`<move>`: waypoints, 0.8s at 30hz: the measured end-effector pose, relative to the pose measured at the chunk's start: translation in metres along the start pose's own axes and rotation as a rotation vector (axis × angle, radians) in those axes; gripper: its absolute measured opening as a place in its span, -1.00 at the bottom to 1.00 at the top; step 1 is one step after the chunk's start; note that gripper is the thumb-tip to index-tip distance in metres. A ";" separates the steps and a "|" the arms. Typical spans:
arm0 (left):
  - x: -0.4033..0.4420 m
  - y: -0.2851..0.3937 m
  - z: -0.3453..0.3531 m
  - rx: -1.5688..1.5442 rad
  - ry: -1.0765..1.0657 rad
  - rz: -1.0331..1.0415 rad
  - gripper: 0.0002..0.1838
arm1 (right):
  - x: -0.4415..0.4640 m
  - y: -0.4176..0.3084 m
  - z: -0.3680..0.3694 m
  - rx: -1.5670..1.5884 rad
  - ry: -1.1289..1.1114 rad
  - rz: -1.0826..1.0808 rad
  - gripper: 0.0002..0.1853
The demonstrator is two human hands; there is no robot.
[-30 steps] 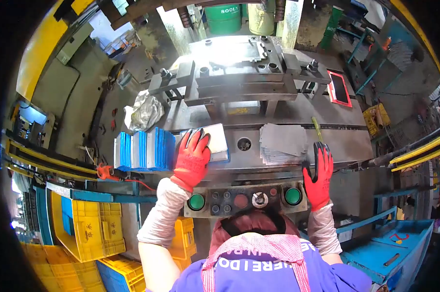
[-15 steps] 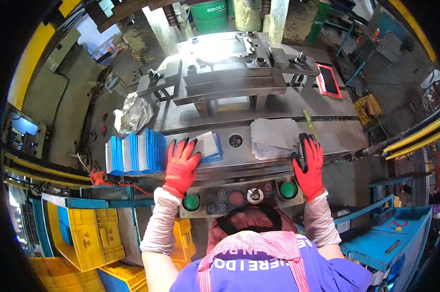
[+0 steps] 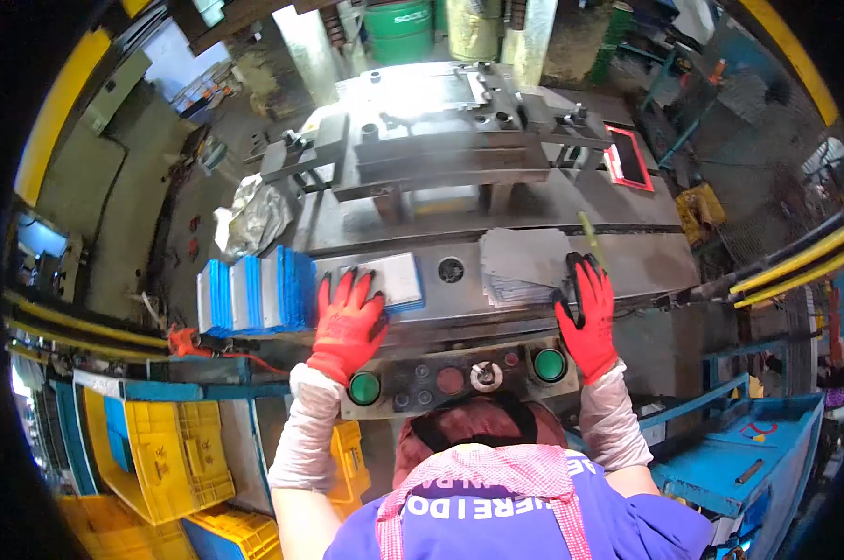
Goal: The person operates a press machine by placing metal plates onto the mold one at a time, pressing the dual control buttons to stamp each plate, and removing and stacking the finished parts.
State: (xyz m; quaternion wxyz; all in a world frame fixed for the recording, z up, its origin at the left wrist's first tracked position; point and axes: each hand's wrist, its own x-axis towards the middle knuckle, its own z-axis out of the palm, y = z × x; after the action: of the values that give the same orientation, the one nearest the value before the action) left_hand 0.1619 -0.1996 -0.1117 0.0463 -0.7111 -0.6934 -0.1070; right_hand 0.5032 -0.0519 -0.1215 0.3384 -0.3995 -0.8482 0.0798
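Note:
My left hand (image 3: 349,322), in a red glove with dark fingertips, lies with its fingers spread at the left side of a low pile of metal plates with blue edges (image 3: 401,278). Left of it, thicker stacks of blue-edged plates (image 3: 271,287) stand along the table's front. My right hand (image 3: 587,322), gloved alike, has thumb and fingers apart at the right edge of a fanned pile of bare metal sheets (image 3: 526,266). Whether its fingertips touch the sheets is hard to see. A yellow-green thin tool (image 3: 592,238) lies just beyond that hand.
A large metal press die (image 3: 440,154) stands behind the piles. In front is a control panel (image 3: 450,381) with two green buttons. Crumpled plastic (image 3: 254,219) and a red-framed dark panel (image 3: 631,159) lie at the sides. Yellow crates (image 3: 174,457) and a blue cart (image 3: 739,453) flank me.
The top plate of the low blue-edged pile now sits squarer on it and shows more of its face beside my left hand. Both hands have barely moved.

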 end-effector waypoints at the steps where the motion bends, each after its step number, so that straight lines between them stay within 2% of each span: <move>1: -0.004 -0.002 0.009 -0.022 0.032 -0.017 -0.50 | 0.002 0.001 -0.001 0.014 0.004 0.005 -0.31; 3: -0.009 -0.006 0.038 -0.049 0.122 -0.022 -0.57 | 0.008 0.012 -0.003 0.025 -0.015 0.023 -0.26; 6: -0.011 -0.014 0.058 -0.085 0.152 -0.048 -0.58 | 0.043 0.027 -0.007 0.195 -0.295 -0.021 -0.08; 9: -0.010 -0.016 0.056 -0.146 0.128 -0.079 -0.59 | 0.081 0.036 0.001 -0.119 -0.649 -0.208 0.13; 12: -0.012 -0.014 0.047 -0.237 0.131 -0.103 -0.54 | 0.110 0.030 0.019 -0.218 -0.944 -0.165 0.24; 15: -0.014 -0.012 0.035 -0.148 0.158 -0.092 -0.47 | 0.125 0.035 0.033 -0.300 -1.039 -0.229 0.19; 16: -0.016 -0.011 0.028 -0.108 0.136 -0.062 -0.39 | 0.126 0.035 0.036 -0.321 -1.061 -0.261 0.17; 19: -0.019 -0.003 0.020 -0.030 0.022 -0.037 -0.32 | 0.116 0.042 0.030 -0.276 -0.953 -0.320 -0.09; 24: -0.022 -0.009 0.036 -0.123 0.063 -0.029 -0.32 | 0.101 0.048 0.000 -0.142 -0.862 -0.273 -0.42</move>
State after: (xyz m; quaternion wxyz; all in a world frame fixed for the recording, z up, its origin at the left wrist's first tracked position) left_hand 0.1558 -0.2132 -0.1521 0.0227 -0.6987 -0.6940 -0.1723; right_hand 0.4873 0.0539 -0.0897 -0.0663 -0.2367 -0.9598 0.1354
